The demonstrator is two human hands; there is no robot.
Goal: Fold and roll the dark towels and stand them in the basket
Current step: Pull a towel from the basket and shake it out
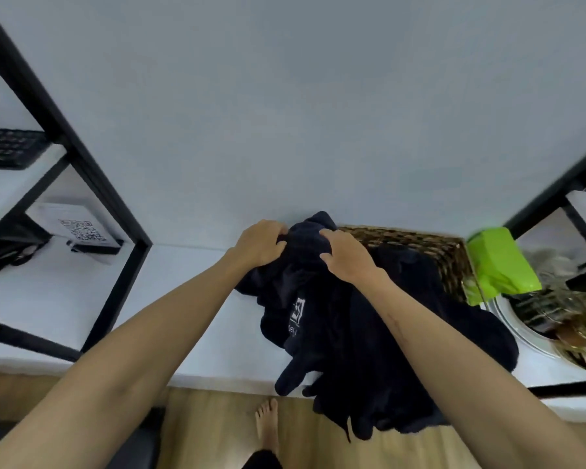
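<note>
Head view: a dark towel (318, 299) is pinched at its far edge by the curled fingers of the left hand (263, 243) and right hand (344, 253), draped over the white worktop (197, 299), hiding part of the wicker basket (430, 248). A green packet (498, 262) lies right, a QR-code card (82, 230) left. White print on the towel is unreadable.

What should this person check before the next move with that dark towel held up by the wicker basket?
1. Both hands grip the same towel: ok. The left hand and right hand each pinch the top edge of the dark towel.
2. Towel spread flat for folding: not ok. It hangs bunched and creased.
3. Lower end kept on the white table: not ok. Dark cloth trails over the front edge towards the floor.
4. Room in the wicker basket: cannot tell. Dark cloth covers most of its opening.
5. Only one towel lifted: cannot tell. The dark folds merge together.
</note>
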